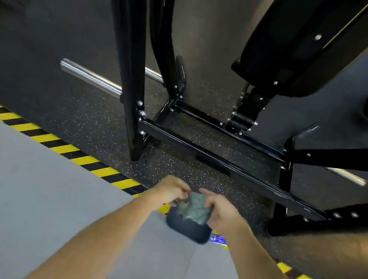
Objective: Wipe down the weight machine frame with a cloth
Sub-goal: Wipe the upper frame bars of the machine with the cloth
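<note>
A grey-green cloth (pixel 193 207) is bunched between both my hands, low in the middle of the head view. My left hand (pixel 169 191) pinches its left edge. My right hand (pixel 220 210) grips its right side. The hands are held in front of the black weight machine frame (pixel 211 159), whose low cross bars and upright post (pixel 129 64) stand on the dark speckled floor just beyond. Neither hand touches the frame.
A dark rounded object (pixel 188 232) lies on the grey floor under my hands. A yellow-black hazard stripe (pixel 58 144) divides the grey floor from the rubber mat. A chrome bar (pixel 92 77) lies behind the post. A black padded seat (pixel 299 49) rises at the upper right. More equipment sits at both far edges.
</note>
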Motion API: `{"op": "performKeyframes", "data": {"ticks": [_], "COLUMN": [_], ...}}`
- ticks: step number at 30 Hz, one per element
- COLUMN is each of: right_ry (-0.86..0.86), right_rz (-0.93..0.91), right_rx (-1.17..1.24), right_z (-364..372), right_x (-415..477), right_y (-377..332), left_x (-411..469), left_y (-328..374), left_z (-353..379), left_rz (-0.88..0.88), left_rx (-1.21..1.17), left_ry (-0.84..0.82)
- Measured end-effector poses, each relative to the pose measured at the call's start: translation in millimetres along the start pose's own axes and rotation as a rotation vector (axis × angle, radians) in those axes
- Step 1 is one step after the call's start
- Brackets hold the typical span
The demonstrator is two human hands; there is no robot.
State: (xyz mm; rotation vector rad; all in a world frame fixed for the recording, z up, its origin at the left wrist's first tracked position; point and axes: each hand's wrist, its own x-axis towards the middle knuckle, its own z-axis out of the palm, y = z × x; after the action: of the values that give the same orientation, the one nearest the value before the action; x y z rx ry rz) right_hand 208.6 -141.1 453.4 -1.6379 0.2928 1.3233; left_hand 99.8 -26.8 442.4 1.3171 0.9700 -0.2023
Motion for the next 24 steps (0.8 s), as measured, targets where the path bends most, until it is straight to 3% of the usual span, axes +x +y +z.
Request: {"op": "performKeyframes", "data": {"ticks": [3, 7, 9, 14, 17, 21, 24], "right_ry": [-0.074, 0.089, 0.103, -0.114, -0.287, -0.048, 0.120], "right_rz": [-0.037, -0.317, -0.384, -0.463, -0.476, -0.638, -0.820], "right_rx": [-0.072, -0.393, -0.435, -0.178, -0.336, -0.842, -0.738], "right_z": [31.5, 58.0, 68.0, 85.9, 83.9, 95.4, 90.1], "right_x": [-91.1, -186.7, -232.4, -332.0, -369.5, -402.2, -431.5], "right_y": [-51.1, -114.6, -142.3, -187.3, -205.8, -225.6, -249.8], "left_x": [-73.0, -164.6, -207.1, -296.1, -334.7, -371.9, -400.8], "left_y": [71.8, 163.9, 199.1, 259.7, 287.8, 320.5, 343.8], "left_z": [-24.0, -52.0, -65.4, -94.5, -102.9, -101.0, -100.2], "left_rz": [0.022, 0.137, 0.220, 0.414, 0.530, 0.633, 0.692], "left_rx": [-0.029, -0.073, -0.076, -0.039, 0.080, 0.167, 0.175], "left_ry": [0.057, 0.116, 0.119, 0.117, 0.080, 0.109, 0.161]}}
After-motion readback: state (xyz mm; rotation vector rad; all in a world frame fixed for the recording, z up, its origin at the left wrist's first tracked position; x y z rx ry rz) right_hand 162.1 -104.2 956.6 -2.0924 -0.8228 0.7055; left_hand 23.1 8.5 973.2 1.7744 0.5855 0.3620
